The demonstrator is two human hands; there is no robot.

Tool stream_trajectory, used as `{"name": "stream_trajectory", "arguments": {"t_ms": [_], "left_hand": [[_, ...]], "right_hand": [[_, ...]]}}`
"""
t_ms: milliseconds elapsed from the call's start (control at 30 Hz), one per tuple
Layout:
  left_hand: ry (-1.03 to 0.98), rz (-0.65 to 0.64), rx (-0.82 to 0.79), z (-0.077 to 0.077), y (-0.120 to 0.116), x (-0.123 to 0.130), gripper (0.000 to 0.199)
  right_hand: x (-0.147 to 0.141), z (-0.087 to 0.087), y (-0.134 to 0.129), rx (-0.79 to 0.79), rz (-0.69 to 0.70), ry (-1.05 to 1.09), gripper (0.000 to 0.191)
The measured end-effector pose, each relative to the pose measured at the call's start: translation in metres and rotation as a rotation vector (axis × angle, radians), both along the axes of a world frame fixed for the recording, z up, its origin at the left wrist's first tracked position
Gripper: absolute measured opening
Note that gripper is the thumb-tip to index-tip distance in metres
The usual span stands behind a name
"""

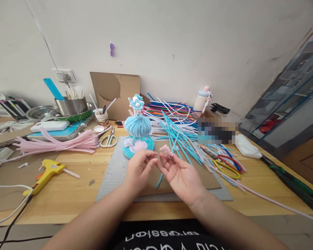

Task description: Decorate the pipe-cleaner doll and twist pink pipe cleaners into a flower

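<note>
My left hand [141, 170] is in front of a blue chenille-stem figure, its thumb and fingertips drawn together; anything between them is too small to make out. My right hand [184, 177] is turned palm up beside it, its fingers loosely bent and apart, almost meeting the left fingertips. Just past the right fingertips is a small pink fuzzy piece [166, 150]; whether they touch it I cannot tell. The figure has a puffed blue skirt [137, 125] and stands upright on a round blue and pink base [127, 150]. Under my hands lies a cardboard sheet [198, 180] on a grey cutting mat [106, 189].
Blue chenille stems [176, 133] spread behind my right hand. Yellow-handled pliers [228, 169] lie at the right. On the left are a yellow glue gun [48, 172], its cord, scissors [109, 139] and a pink stem bundle [59, 142]. A bottle [202, 100] stands at the back.
</note>
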State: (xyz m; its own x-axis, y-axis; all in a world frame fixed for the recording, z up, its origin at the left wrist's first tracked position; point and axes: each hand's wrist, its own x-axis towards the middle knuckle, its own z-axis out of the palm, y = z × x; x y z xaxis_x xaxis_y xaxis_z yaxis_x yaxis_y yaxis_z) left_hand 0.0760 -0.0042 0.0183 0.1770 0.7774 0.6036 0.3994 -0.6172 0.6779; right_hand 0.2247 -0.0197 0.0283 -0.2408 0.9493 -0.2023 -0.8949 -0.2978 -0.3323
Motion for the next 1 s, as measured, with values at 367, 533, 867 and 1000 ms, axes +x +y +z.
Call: {"name": "stream_trajectory", "arguments": {"t_ms": [367,533,867,1000], "left_hand": [[-0.061,0.029,0.118,0.005,-0.003,0.0,0.009],[-0.09,0.011,-0.002,0.0,0.0,-0.003,0.013],[-0.674,-0.287,-0.798,-0.001,0.024,-0.01,0.04],[-0.525,-0.305,-0.847,0.0,0.025,-0.011,0.035]], "right_hand": [[-0.01,0.0,-0.007,-0.1,0.079,0.034,0.023],[-0.007,0.004,-0.002,-0.01,0.116,-0.072,0.016],[0.013,0.003,0.028,0.869,0.079,-1.093,0.005],[0.014,-0.017,0.034,1.054,-0.038,-1.371,0.005]]}}
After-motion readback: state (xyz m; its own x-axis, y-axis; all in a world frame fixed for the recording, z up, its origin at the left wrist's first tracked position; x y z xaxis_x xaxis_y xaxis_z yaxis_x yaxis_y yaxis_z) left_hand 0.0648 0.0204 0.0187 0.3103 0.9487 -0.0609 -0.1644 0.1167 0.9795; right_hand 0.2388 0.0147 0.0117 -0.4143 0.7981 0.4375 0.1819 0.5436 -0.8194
